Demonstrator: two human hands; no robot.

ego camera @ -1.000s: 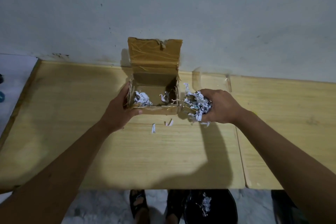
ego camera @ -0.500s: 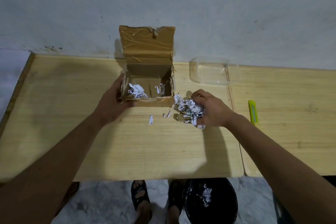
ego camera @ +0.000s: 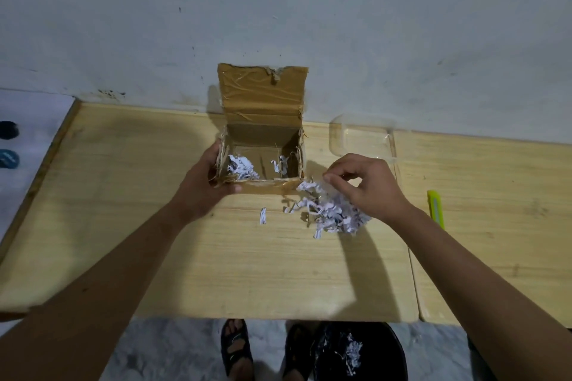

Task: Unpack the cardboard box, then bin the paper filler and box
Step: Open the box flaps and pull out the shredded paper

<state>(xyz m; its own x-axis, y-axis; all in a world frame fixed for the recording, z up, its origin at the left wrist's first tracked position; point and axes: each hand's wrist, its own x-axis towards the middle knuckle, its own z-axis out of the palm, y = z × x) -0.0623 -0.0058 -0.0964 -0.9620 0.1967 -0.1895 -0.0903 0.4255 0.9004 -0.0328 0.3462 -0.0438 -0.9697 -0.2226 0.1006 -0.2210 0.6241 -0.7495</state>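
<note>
My left hand (ego camera: 202,187) grips box (ego camera: 261,158) mid-frame | right hand (ego camera: 366,187) loosely curled, empty, over filler (ego camera: 331,215) on worktop (ego camera: 154,226) | risk: loose shreds scatter off when scooped to bin (ego camera: 359,353)

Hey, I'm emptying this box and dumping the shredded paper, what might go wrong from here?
1. The paper pile lies loose on the table near your right hand; strips could scatter when you gather it, and one strip already lies apart.
2. Some paper remains inside the box, easy to miss.
3. The bin sits under the table edge by your feet, so dropped handfuls may land on the floor.
</note>
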